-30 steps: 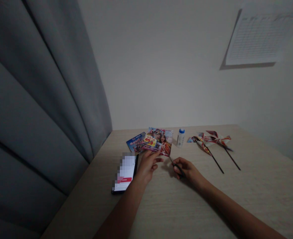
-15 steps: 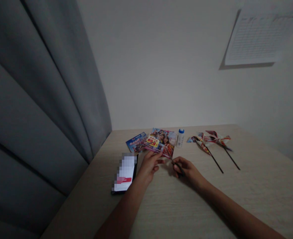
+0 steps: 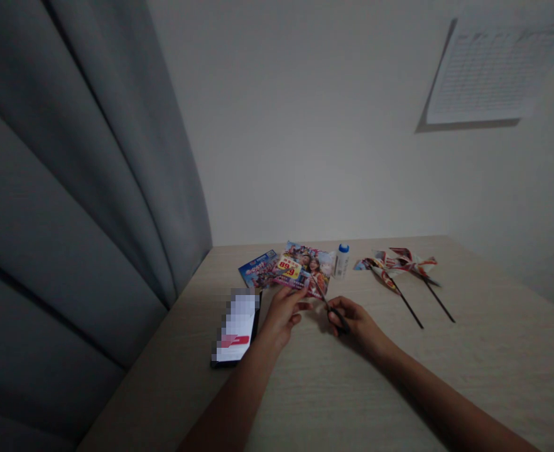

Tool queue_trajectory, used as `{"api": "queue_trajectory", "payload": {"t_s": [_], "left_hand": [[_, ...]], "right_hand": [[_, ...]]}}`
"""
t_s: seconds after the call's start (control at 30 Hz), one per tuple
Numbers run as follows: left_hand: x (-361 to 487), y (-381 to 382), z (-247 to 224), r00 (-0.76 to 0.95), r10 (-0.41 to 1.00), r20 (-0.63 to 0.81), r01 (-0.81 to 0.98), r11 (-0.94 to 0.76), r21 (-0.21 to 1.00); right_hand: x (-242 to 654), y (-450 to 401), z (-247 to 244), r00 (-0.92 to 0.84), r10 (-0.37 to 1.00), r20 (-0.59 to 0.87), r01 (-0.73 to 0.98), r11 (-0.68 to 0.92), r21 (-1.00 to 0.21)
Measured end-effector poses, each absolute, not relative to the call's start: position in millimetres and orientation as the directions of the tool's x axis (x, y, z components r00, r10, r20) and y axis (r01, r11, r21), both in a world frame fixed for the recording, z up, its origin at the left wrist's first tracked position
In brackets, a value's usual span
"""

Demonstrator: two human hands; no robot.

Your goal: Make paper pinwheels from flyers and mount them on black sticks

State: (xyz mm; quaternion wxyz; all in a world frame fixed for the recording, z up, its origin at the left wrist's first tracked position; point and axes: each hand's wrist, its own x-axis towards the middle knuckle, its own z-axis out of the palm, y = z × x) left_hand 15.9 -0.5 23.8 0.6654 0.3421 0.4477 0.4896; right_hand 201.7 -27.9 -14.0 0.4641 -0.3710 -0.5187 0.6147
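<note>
My right hand [image 3: 351, 321] is closed round the dark handles of a pair of scissors [image 3: 337, 318], whose blades point up and left over a colourful printed flyer [image 3: 321, 263]. At the flyer's near edge, my left hand [image 3: 284, 312] holds the paper between its fingers. A yellow price label shows on the flyer's left half. How far the blades are into the paper is too small to tell. Behind and to the left, a second, bluish flyer [image 3: 257, 269] lies flat on the table, partly beside the held one.
A phone with a lit screen [image 3: 237, 333] lies left of my left forearm. Beyond the flyer stands a white glue bottle with a blue cap [image 3: 342, 262]. Two paper pinwheels [image 3: 390, 269] on dark sticks lie to the right. A grey curtain [image 3: 93, 188] hangs at the left.
The flyer has shifted slightly at its far edge, tilting a little to the left. Both hands stay nearly in the same place, the scissors still at the paper.
</note>
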Motion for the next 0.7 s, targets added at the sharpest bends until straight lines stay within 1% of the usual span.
{"api": "queue_trajectory", "payload": {"t_s": [0.23,0.47,0.7], "left_hand": [[18.3,-2.4,24.0,0.170,0.953,-0.252,-0.310,0.295,0.904],[20.2,-5.6,25.0,0.172,0.951,-0.255,-0.301,0.297,0.906],[19.1,-4.0,23.2,0.191,0.950,-0.248,-0.296,0.296,0.908]], "right_hand": [[199.0,-27.9,-13.0,-0.271,0.962,0.042,-0.219,-0.019,-0.975],[201.1,-26.8,-9.9,-0.265,0.964,0.034,-0.144,-0.004,-0.989],[202.2,-26.2,-11.0,-0.274,0.961,0.034,-0.135,-0.003,-0.991]]}}
